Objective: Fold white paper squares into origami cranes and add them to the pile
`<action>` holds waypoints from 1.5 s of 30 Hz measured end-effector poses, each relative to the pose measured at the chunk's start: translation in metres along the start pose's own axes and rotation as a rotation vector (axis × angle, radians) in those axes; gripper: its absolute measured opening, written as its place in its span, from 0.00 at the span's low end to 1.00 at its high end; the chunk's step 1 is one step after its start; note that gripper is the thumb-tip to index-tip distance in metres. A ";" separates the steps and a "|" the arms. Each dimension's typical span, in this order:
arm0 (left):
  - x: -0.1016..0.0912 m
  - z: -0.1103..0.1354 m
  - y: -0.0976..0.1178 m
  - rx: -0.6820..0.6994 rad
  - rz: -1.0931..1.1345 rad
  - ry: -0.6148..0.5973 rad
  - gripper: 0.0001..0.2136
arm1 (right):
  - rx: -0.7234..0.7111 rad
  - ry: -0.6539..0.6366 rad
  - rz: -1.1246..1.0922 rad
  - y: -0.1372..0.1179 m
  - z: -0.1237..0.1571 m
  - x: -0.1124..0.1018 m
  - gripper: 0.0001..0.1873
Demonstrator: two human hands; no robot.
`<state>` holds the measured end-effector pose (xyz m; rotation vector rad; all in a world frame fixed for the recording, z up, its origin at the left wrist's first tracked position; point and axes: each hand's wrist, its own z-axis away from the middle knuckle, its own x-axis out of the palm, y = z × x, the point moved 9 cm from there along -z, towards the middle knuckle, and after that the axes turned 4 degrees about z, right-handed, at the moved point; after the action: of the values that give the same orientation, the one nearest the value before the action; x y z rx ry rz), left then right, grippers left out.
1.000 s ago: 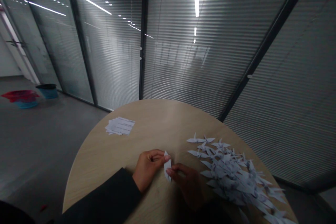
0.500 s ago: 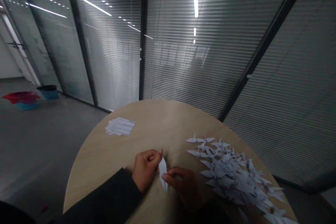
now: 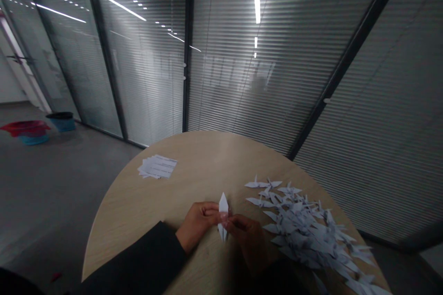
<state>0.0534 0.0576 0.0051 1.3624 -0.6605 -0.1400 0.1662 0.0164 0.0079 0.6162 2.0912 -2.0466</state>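
A narrow, diamond-shaped piece of folded white paper point(image 3: 223, 202) is held upright over the table, pointed at the top and split into two points at the bottom. My left hand point(image 3: 198, 222) pinches it from the left side, the thumb across its middle. From the right, my right hand point(image 3: 246, 235) grips it too, thumb and fingertip meeting the left thumb at the centre. The fingers behind the paper are hidden. Close by on the right lies a heap of folded white paper cranes point(image 3: 304, 226), wings and necks sticking out.
The round wooden table point(image 3: 207, 152) bears a small stack of white paper squares point(image 3: 158, 167) at its left. Glass partitions with blinds point(image 3: 238, 101) stand behind it. A blue bin point(image 3: 62, 121) and a red-lined bin point(image 3: 29, 132) are on the floor at left.
The folded paper has turned upright and moved slightly right. My left hand has shifted from its top edge to its middle, and my right hand has moved up to the middle.
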 end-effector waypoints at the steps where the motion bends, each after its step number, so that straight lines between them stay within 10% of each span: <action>1: 0.001 0.001 -0.001 0.000 0.014 -0.013 0.23 | -0.002 -0.005 -0.001 0.001 0.000 0.001 0.16; 12: -0.010 0.001 0.003 0.056 -0.024 0.067 0.24 | -0.056 0.107 0.197 -0.011 -0.001 -0.011 0.19; 23: 0.011 0.004 -0.003 -0.047 -0.107 -0.134 0.23 | -0.088 0.095 -0.095 -0.007 -0.009 -0.018 0.15; 45: 0.020 0.010 -0.019 -0.194 -0.080 -0.182 0.21 | -0.028 0.147 0.003 -0.009 -0.005 -0.023 0.15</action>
<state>0.0700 0.0354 -0.0046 1.1984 -0.7250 -0.3868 0.1848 0.0167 0.0251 0.7869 2.1924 -2.0229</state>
